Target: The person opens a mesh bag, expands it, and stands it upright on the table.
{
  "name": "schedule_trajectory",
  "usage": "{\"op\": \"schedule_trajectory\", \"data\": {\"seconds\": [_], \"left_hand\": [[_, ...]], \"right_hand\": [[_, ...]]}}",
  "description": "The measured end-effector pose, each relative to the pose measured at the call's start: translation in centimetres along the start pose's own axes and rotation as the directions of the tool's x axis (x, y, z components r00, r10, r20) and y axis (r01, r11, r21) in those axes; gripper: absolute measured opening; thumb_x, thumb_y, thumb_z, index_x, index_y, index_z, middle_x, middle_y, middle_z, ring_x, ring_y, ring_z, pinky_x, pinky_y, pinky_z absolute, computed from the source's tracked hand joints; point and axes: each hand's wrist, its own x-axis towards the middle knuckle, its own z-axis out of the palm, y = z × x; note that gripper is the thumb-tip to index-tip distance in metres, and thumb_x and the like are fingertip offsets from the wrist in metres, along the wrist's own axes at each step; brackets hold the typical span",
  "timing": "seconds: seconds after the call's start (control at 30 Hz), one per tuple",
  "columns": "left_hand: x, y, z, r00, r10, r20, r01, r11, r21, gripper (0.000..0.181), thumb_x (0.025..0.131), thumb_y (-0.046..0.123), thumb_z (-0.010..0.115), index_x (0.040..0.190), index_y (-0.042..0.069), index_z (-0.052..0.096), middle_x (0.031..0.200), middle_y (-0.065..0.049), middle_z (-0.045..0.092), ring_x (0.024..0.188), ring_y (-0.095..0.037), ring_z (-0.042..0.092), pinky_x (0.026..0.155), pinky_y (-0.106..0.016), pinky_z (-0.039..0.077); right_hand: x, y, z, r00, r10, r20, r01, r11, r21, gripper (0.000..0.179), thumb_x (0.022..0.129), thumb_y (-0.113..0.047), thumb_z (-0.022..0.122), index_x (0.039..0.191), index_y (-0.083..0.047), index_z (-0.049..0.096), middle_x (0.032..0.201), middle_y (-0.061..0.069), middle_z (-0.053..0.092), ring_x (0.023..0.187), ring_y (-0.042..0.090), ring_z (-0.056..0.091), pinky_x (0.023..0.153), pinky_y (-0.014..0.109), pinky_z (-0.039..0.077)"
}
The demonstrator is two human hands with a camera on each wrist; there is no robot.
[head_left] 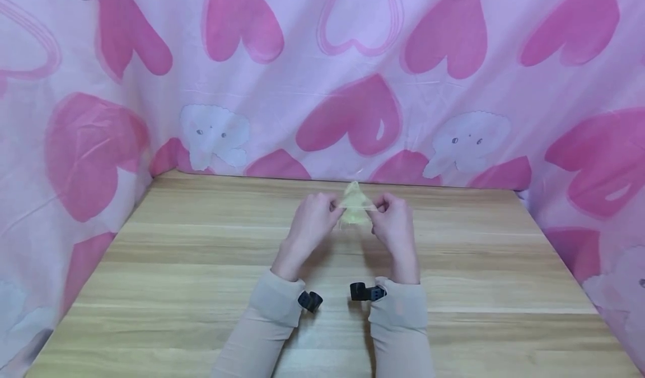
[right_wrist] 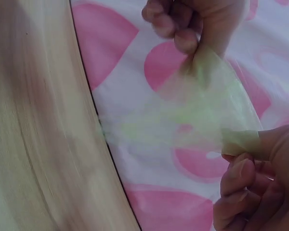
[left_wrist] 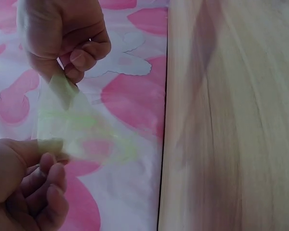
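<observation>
A small, thin, see-through pale yellow-green pouch [head_left: 355, 197] hangs stretched between both hands above the far part of the table. It tapers to a point at the top in the head view, with a wide edge below. My left hand [head_left: 311, 221] pinches one side of that edge; my right hand [head_left: 396, 224] pinches the other. In the left wrist view the sheer material [left_wrist: 89, 127] covers the left thumb tip, which shows through it. The right wrist view shows the pouch [right_wrist: 197, 113] blurred, covering the right thumb tip too. The other fingers are curled.
The wooden table [head_left: 201, 311] spreads under both arms. A pink curtain with hearts [head_left: 347, 115] rises behind its far edge and along both sides. Small black cameras [head_left: 310, 301] sit at the sleeve cuffs.
</observation>
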Motion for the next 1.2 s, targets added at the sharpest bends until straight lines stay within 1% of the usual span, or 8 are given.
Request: {"op": "schedule_trajectory", "data": {"seconds": [0.2,0.4,0.53,0.63,0.9,1.03,1.1,1.2], "left_hand": [[-0.1,0.0,-0.1,0.998,-0.013,-0.069,0.013,1.000,0.006,0.013,0.091,0.013,0.068,0.079,0.009,0.070,0.062,0.004,0.059,0.054,-0.011,0.052,0.051,-0.025,0.044],[-0.1,0.1,-0.1,0.994,-0.012,-0.106,0.010,1.000,-0.019,0.011,0.091,0.011,0.067,0.080,0.008,0.069,0.062,0.004,0.058,0.052,-0.011,0.050,0.047,-0.025,0.042],[-0.2,0.1,0.1,0.992,0.023,-0.120,-0.024,1.000,-0.005,0.009,0.091,0.010,0.066,0.083,0.009,0.069,0.062,0.004,0.059,0.051,-0.011,0.050,0.047,-0.025,0.041],[-0.2,0.2,0.2,0.990,0.061,-0.123,-0.060,0.998,0.008,0.007,0.092,0.010,0.066,0.087,0.008,0.070,0.066,0.003,0.061,0.053,-0.011,0.051,0.049,-0.024,0.043],[-0.1,0.3,0.0,0.986,0.089,-0.145,-0.084,0.996,0.035,0.009,0.092,0.016,0.070,0.093,0.007,0.072,0.073,-0.001,0.067,0.060,-0.012,0.057,0.055,-0.025,0.048],[0.0,0.0,0.0,0.989,0.047,-0.142,-0.058,0.996,-0.074,0.018,0.094,0.026,0.068,0.088,0.009,0.069,0.070,0.001,0.063,0.060,-0.012,0.056,0.056,-0.025,0.047],[0.0,-0.3,0.1,0.994,0.022,-0.103,-0.038,0.986,-0.162,0.027,0.095,0.035,0.065,0.084,0.011,0.065,0.066,0.001,0.060,0.057,-0.014,0.055,0.053,-0.027,0.045],[0.1,-0.8,0.4,0.999,-0.018,0.033,0.029,0.931,-0.363,0.042,0.096,0.049,0.058,0.083,0.010,0.063,0.066,-0.005,0.061,0.056,-0.020,0.059,0.053,-0.034,0.050]], "right_hand": [[0.0,-0.3,0.1,1.000,-0.005,-0.010,0.005,1.000,0.020,0.013,0.090,-0.010,0.070,0.084,-0.001,0.062,0.066,0.007,0.058,0.045,0.015,0.056,0.044,0.029,0.048],[-0.1,-0.7,0.5,0.995,-0.082,-0.053,0.080,0.996,-0.024,0.014,0.086,-0.013,0.072,0.083,-0.003,0.064,0.064,0.006,0.057,0.051,0.017,0.055,0.049,0.030,0.046],[-0.1,-0.9,0.5,0.992,-0.117,-0.049,0.112,0.989,-0.094,0.017,0.084,-0.018,0.074,0.092,-0.005,0.065,0.069,0.005,0.058,0.061,0.020,0.053,0.056,0.033,0.042],[-0.1,-0.9,0.6,0.990,-0.138,-0.041,0.132,0.985,-0.112,0.015,0.085,-0.016,0.071,0.089,-0.006,0.062,0.071,0.006,0.057,0.064,0.022,0.052,0.057,0.034,0.041],[0.0,-0.6,0.5,0.984,-0.152,-0.089,0.151,0.988,-0.011,0.019,0.081,0.002,0.062,0.074,-0.006,0.047,0.066,0.005,0.048,0.058,0.018,0.047,0.052,0.030,0.038],[-0.1,-0.6,0.6,0.988,-0.109,-0.114,0.125,0.982,0.143,0.021,0.086,0.001,0.060,0.074,-0.006,0.044,0.059,0.004,0.046,0.045,0.015,0.050,0.040,0.024,0.039],[0.0,-0.5,0.7,0.983,-0.094,-0.156,0.126,0.969,0.213,0.022,0.086,0.001,0.059,0.073,-0.005,0.043,0.055,0.003,0.045,0.040,0.013,0.048,0.037,0.022,0.037],[0.1,-0.4,0.9,0.970,-0.084,-0.228,0.148,0.947,0.284,0.024,0.086,0.003,0.059,0.071,-0.005,0.042,0.053,0.002,0.043,0.037,0.010,0.045,0.036,0.020,0.033]]}}
